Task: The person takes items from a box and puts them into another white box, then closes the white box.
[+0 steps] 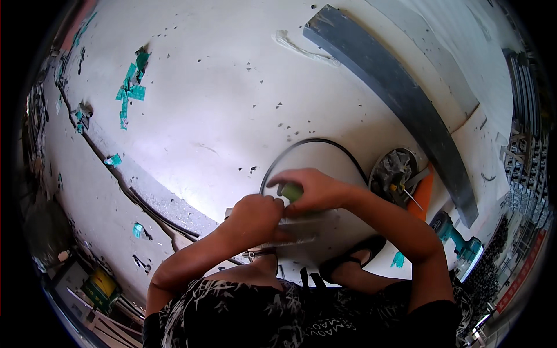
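My right hand (316,188) curls round a short olive-green rounded thing (292,191); its kind I cannot make out. Close beside it on the left, my left hand (255,219) is closed, its fingers bent inward, and what they hold is hidden. Below both hands lies a blurred greyish flat piece (304,228), smeared by motion. A thin black strip (316,140) arcs in a loop beyond my hands, with one end running behind them and the other passing behind my right forearm.
On the white floor lies a long dark-grey bar (394,81). Right of my hands sit a round container (397,168) with clear plastic, an orange piece (423,194) and a teal power tool (455,238). Green tape scraps (130,90) lie left; stacked metal profiles (525,168) stand far right.
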The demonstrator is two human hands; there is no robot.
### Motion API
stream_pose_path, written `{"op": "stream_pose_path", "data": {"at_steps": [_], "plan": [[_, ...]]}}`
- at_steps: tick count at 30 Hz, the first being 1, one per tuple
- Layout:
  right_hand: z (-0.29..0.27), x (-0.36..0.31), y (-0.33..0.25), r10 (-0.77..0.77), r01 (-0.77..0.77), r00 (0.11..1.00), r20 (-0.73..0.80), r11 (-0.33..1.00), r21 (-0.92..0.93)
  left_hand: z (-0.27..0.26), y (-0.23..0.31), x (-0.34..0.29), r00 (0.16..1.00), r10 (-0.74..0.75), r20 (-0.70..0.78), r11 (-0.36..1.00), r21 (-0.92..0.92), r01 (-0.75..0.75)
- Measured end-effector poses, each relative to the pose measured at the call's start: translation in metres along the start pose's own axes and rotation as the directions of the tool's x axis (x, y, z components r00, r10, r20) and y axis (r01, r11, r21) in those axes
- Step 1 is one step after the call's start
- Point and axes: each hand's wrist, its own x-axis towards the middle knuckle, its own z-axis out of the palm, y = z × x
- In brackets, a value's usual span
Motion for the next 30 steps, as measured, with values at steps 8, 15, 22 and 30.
{"op": "stream_pose_path", "data": {"at_steps": [8, 15, 22, 30], "plan": [[0.048, 0.002, -0.018, -0.26, 0.057, 0.936, -0.237, 0.776, -0.628, 0.027, -0.036, 0.032, 0.947, -0.28, -0.158, 0.96, -0.068, 0.273], [0.078, 0.002, 0.02, -0.545, 0.024, 0.772, -0.327, 0.539, -0.842, 0.05, -0.086, 0.024, 0.877, -0.191, -0.44, 0.949, -0.312, 0.05], [0.069, -0.01, 0.037, -0.516, -0.054, 0.762, -0.391, 0.551, -0.833, 0.045, -0.124, -0.02, 0.967, -0.256, -0.007, 0.726, -0.661, 0.188], [0.065, -0.004, 0.016, -0.373, -0.001, 0.832, -0.41, 0.739, -0.674, 0.077, -0.123, -0.029, 0.941, -0.307, -0.141, 0.457, -0.889, 0.016]]}}
